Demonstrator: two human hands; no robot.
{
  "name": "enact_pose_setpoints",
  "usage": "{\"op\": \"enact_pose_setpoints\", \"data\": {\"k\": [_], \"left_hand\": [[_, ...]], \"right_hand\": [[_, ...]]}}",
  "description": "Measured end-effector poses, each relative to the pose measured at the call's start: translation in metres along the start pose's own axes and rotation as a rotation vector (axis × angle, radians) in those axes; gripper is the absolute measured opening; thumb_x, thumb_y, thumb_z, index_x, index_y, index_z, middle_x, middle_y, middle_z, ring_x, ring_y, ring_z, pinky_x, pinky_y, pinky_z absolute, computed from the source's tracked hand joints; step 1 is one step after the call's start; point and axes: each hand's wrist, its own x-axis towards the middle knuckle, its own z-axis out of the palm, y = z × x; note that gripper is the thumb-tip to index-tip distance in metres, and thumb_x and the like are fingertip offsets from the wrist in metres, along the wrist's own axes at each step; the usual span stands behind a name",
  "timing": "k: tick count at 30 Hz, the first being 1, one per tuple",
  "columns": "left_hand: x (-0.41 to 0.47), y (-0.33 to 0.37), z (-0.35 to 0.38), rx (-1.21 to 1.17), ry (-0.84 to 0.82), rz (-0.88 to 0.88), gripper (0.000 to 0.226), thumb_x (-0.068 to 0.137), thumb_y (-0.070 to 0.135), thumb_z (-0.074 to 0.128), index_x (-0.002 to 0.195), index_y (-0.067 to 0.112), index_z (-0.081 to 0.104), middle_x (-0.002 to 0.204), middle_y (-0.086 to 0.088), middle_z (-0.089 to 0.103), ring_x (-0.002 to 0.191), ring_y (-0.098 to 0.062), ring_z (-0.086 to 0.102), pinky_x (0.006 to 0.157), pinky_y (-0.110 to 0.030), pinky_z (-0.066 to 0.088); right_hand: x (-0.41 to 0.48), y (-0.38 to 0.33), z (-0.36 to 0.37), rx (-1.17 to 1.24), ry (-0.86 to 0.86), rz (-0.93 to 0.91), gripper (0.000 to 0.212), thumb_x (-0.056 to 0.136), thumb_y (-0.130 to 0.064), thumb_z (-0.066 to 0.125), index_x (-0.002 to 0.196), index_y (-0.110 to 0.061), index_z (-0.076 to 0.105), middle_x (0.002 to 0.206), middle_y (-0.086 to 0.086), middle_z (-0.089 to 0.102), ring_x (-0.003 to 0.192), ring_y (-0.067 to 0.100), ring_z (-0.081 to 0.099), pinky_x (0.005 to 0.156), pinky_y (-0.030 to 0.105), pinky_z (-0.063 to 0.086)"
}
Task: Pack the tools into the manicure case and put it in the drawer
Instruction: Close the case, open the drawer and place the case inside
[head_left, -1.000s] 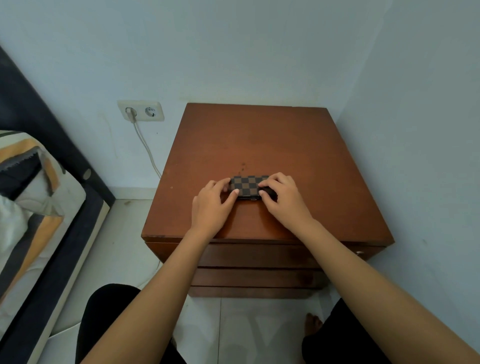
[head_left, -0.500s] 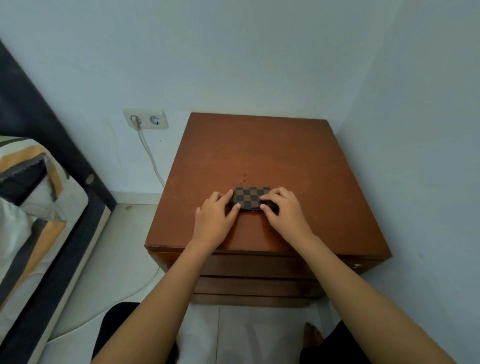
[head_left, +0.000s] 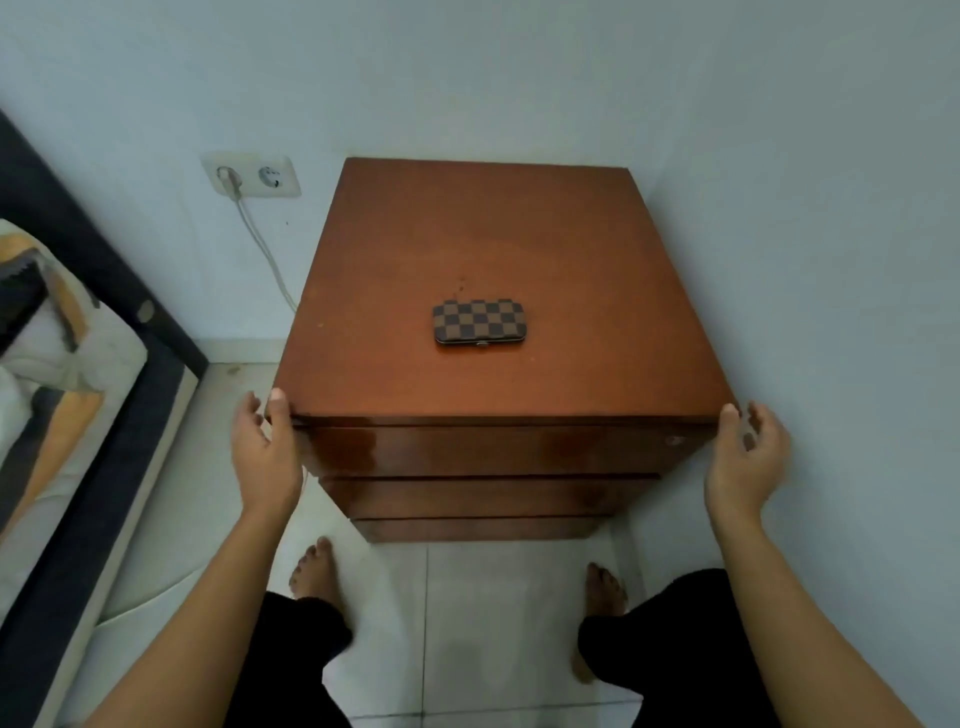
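Note:
The manicure case, a small brown and black checkered case with a metal clasp, lies shut and flat in the middle of the wooden nightstand's top. No loose tools are in sight. Below the top sits the upper drawer, closed, with two more drawer fronts under it. My left hand is at the nightstand's front left corner, thumb on the corner, fingers spread along the side. My right hand is at the front right corner, thumb touching it, fingers apart. Neither hand holds anything.
A bed with a dark frame runs along the left. A wall socket with a plugged-in white cable is behind the nightstand's left side. The right wall stands close to the nightstand. My bare feet rest on the tiled floor.
Both hands have let go of the case and moved outward and toward me to the nightstand's front corners. The case stays on top. The view has pulled back.

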Motion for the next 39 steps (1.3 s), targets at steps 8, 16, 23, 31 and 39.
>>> {"op": "enact_pose_setpoints", "data": {"k": [8,16,23,31,39], "left_hand": [[-0.022,-0.006,-0.006,-0.091,-0.053,-0.021,0.055,0.094,0.052,0.036,0.135,0.017,0.048,0.132,-0.009,0.055,0.121,-0.025,0.050,0.101,-0.037,0.039],[-0.062,-0.016,-0.026,-0.084,0.040,-0.040,0.046,0.097,0.036,0.041,0.135,0.011,0.047,0.137,-0.011,0.052,0.126,-0.025,0.047,0.106,-0.038,0.038],[-0.107,-0.032,-0.053,-0.085,0.047,-0.021,0.049,0.097,0.036,0.040,0.139,0.012,0.041,0.142,-0.010,0.047,0.129,-0.024,0.043,0.105,-0.033,0.033],[-0.151,-0.046,-0.081,-0.119,0.083,0.002,0.045,0.096,0.032,0.045,0.135,0.009,0.047,0.137,-0.012,0.050,0.126,-0.025,0.046,0.103,-0.033,0.036],[-0.113,-0.033,-0.077,0.078,-0.037,0.079,0.046,0.093,0.037,0.050,0.134,0.016,0.048,0.135,-0.010,0.052,0.123,-0.029,0.048,0.103,-0.047,0.040]], "right_hand": [[-0.019,0.010,-0.011,0.025,-0.245,0.171,0.044,0.096,-0.031,0.044,0.133,-0.007,0.046,0.136,0.015,0.053,0.123,0.027,0.049,0.097,0.029,0.037],[-0.052,0.016,-0.045,0.094,-0.183,0.202,0.041,0.094,-0.029,0.049,0.128,-0.007,0.051,0.127,0.014,0.059,0.115,0.027,0.055,0.090,0.027,0.039],[-0.090,0.022,-0.086,0.116,-0.166,0.208,0.037,0.095,-0.027,0.049,0.125,-0.007,0.053,0.124,0.014,0.061,0.113,0.026,0.057,0.089,0.026,0.040],[-0.122,0.034,-0.128,0.144,-0.166,0.172,0.035,0.094,-0.024,0.050,0.124,-0.006,0.053,0.123,0.015,0.059,0.105,0.018,0.054,0.086,0.027,0.040],[-0.092,0.028,-0.126,-0.041,-0.312,0.028,0.037,0.091,-0.021,0.056,0.124,-0.007,0.053,0.128,0.013,0.058,0.121,0.027,0.052,0.103,0.036,0.041]]}}
